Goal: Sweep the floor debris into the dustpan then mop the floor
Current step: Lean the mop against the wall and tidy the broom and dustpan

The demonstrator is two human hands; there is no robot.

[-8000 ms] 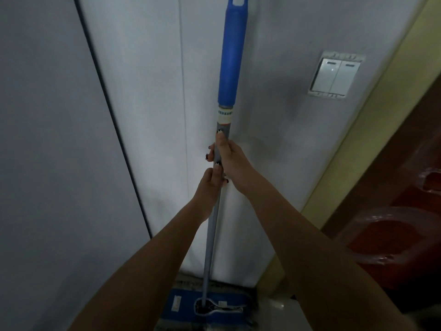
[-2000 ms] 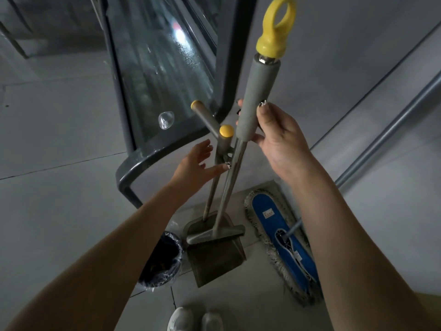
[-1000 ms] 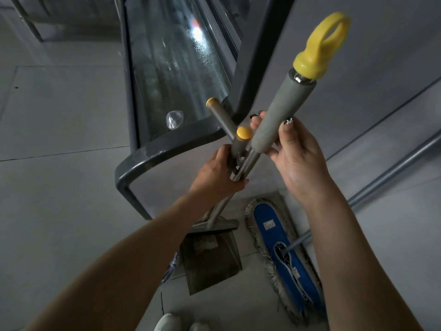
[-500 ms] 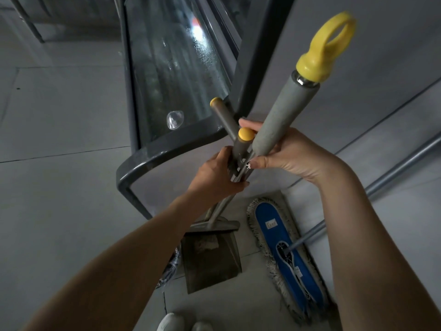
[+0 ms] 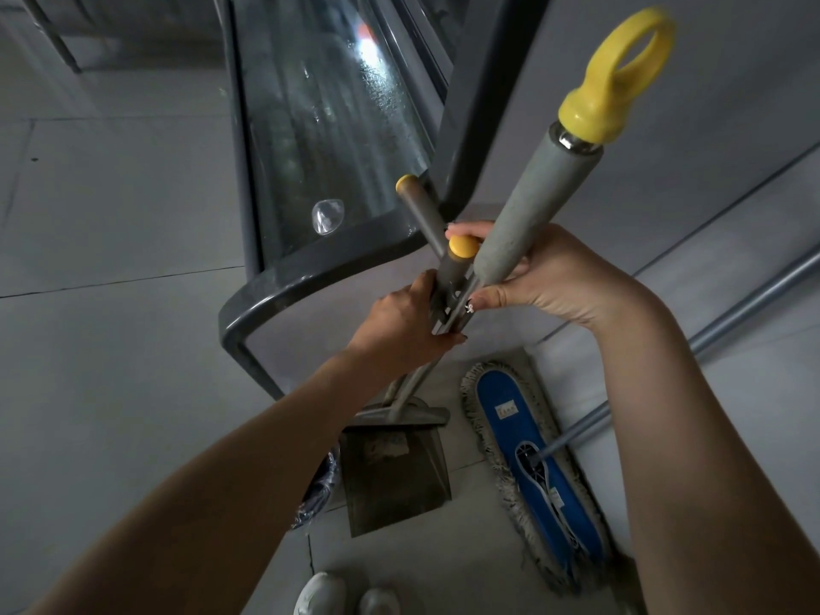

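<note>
One dustpan (image 5: pixel 395 477) below left hand (image 5: pixel 399 324), perhaps raised

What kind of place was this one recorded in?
Probably a shop or similar commercial interior: a curved glass display case stands on a tiled floor, with a mop and dustpan beside it.

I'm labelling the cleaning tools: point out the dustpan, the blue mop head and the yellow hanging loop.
dustpan (image 5: pixel 395 477): head view, middle of the pan.
blue mop head (image 5: pixel 514 437): head view, blue top by its label.
yellow hanging loop (image 5: pixel 590 113): head view, solid base under the ring.
</note>
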